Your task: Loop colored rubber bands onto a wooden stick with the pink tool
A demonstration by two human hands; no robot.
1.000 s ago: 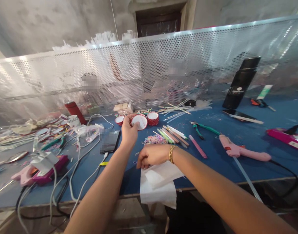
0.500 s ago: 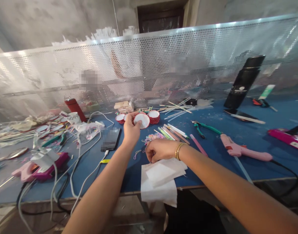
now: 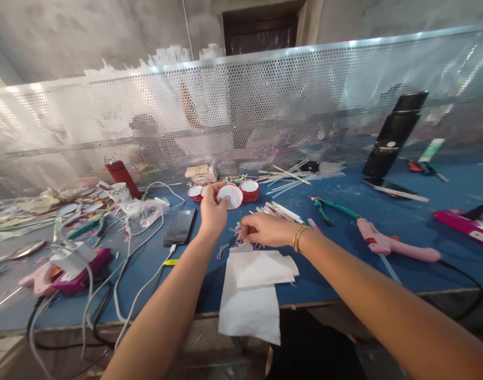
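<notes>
Pinched in my left hand [image 3: 213, 214] is a round white disc with a red rim [image 3: 230, 196], held up in front of a stack of similar red-rimmed discs [image 3: 250, 191]. My right hand [image 3: 265, 229], with a gold bracelet on the wrist, is closed at the fingertips over a heap of small coloured loops [image 3: 237, 230]. What its fingertips grip, if anything, is too small to make out. Just below them, white cloth or paper pieces [image 3: 251, 303] hang over the table's front edge. Coloured sticks [image 3: 283, 212] lie behind my right hand.
Pliers [image 3: 336, 205] and a pink glue gun [image 3: 395, 247] lie on the right, near a black bottle [image 3: 395, 134]. On the left are a phone [image 3: 180, 227], white cables, a red bottle [image 3: 123, 179] and a magenta power strip [image 3: 85, 272]. A perforated metal screen [image 3: 241, 105] stands behind.
My right hand has moved up and away from me, onto the coloured loops. The white pieces have shifted slightly left and toward me. My left hand and its disc have hardly moved.
</notes>
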